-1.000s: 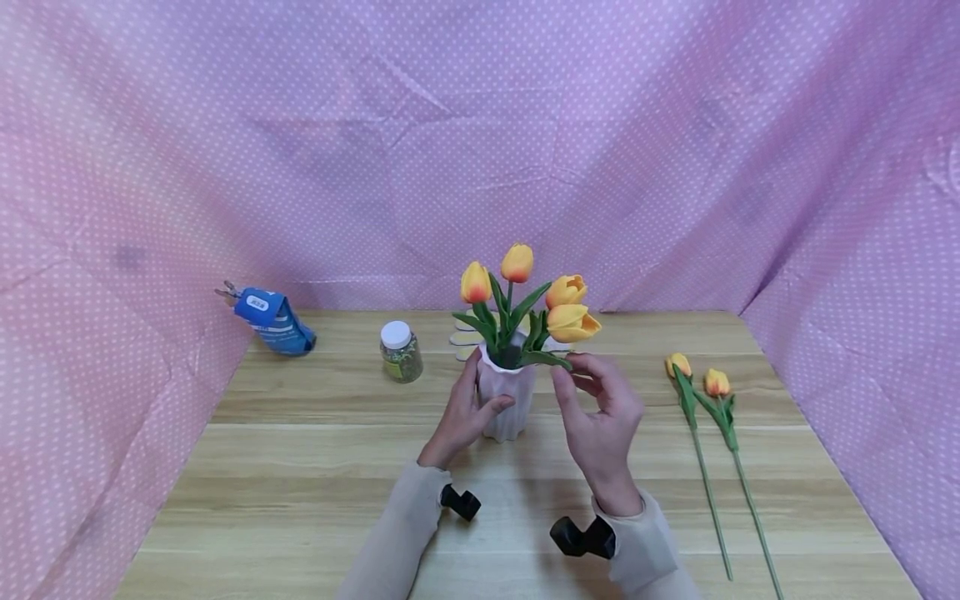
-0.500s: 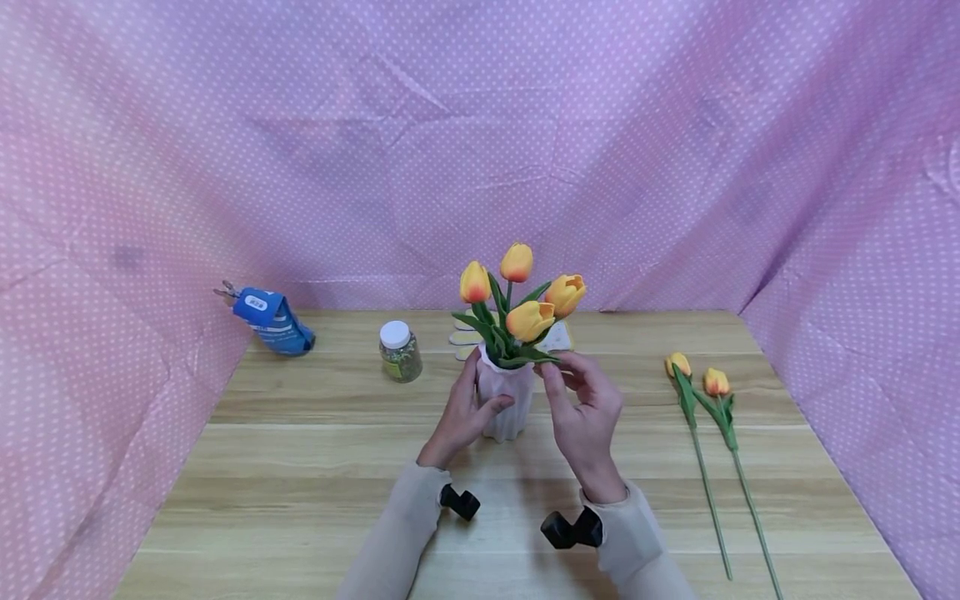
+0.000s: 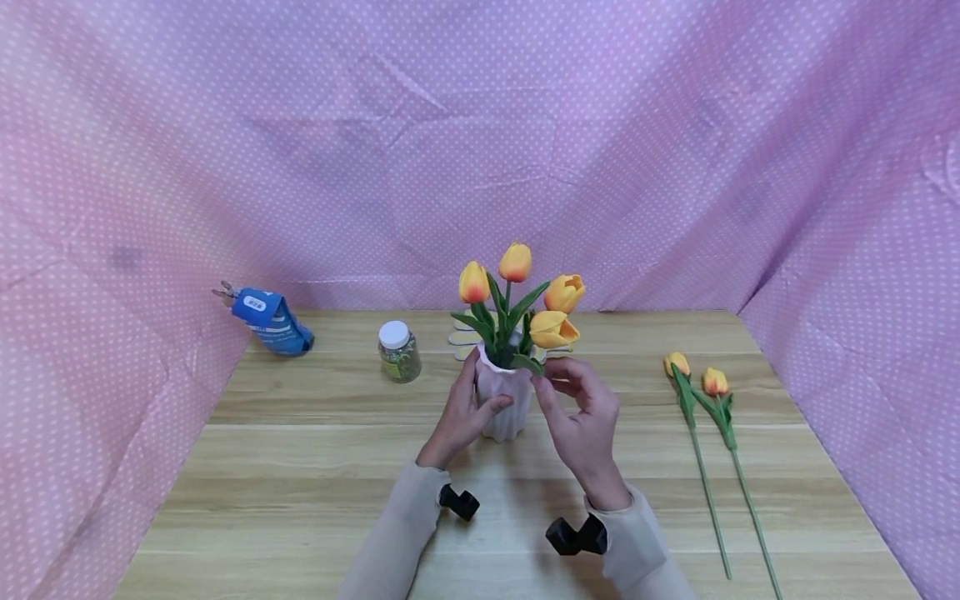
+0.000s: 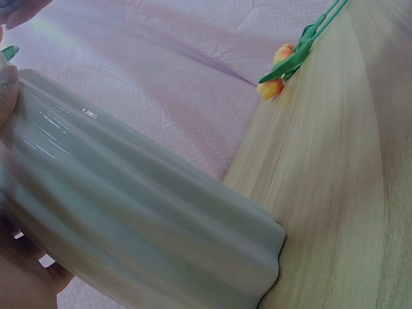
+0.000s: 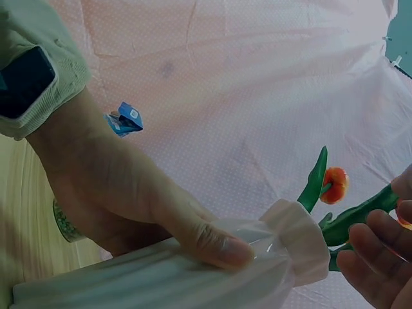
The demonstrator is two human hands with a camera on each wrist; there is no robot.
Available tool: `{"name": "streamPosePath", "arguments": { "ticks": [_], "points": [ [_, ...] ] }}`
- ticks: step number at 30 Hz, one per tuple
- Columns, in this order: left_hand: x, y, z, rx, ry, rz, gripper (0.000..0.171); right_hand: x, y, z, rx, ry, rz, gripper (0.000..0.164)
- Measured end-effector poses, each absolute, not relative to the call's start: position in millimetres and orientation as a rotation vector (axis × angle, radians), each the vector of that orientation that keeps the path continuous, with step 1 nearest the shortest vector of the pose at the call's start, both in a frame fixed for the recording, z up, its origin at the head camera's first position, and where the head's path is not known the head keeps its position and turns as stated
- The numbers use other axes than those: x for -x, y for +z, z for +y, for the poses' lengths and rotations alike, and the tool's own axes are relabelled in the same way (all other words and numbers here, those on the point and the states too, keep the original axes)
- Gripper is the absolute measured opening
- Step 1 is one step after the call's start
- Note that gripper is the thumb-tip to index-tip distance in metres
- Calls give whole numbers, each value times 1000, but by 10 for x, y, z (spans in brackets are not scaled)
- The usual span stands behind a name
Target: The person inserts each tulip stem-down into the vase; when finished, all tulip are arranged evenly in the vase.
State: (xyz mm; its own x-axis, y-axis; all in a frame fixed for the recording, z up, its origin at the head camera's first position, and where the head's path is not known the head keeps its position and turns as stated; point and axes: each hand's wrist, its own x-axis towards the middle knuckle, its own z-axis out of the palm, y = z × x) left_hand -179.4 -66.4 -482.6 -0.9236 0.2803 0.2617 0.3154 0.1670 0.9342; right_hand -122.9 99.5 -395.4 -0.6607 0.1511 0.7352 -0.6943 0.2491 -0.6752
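My left hand grips the white fluted vase from its left side, thumb across the front. The vase stands upright on the wooden table. Several yellow-orange artificial tulips rise from its mouth. The nearest tulip leans to the right over the rim. My right hand is at the vase's right rim, thumb and forefinger pinching a green leaf of that tulip. In the right wrist view, the right hand's fingers show at the right edge, close by the vase mouth.
Two more tulips lie on the table at the right, stems toward me. A white-capped jar stands left of the vase, with a blue bag farther left. Yellow-and-white petal-shaped pieces lie behind the vase. A pink dotted cloth hangs behind.
My right hand has moved left toward the vase with the leaf. The nearest tulip's head swung left, then partly back right. My left hand has kept its grip on the vase.
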Motion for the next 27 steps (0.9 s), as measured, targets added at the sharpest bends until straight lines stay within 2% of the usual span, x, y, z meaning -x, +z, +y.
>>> {"name": "streamPosePath", "arguments": {
  "ticks": [8, 27],
  "points": [
    [1803, -4852, -669, 606, -1948, -2379, 91, 1170, -4040, 1187, -462, 1470, -1872, 18],
    [1810, -4846, -667, 589, -1953, -2394, 93, 1132, -4218, 1921, -223, 1388, -1877, 20]
  ]
}}
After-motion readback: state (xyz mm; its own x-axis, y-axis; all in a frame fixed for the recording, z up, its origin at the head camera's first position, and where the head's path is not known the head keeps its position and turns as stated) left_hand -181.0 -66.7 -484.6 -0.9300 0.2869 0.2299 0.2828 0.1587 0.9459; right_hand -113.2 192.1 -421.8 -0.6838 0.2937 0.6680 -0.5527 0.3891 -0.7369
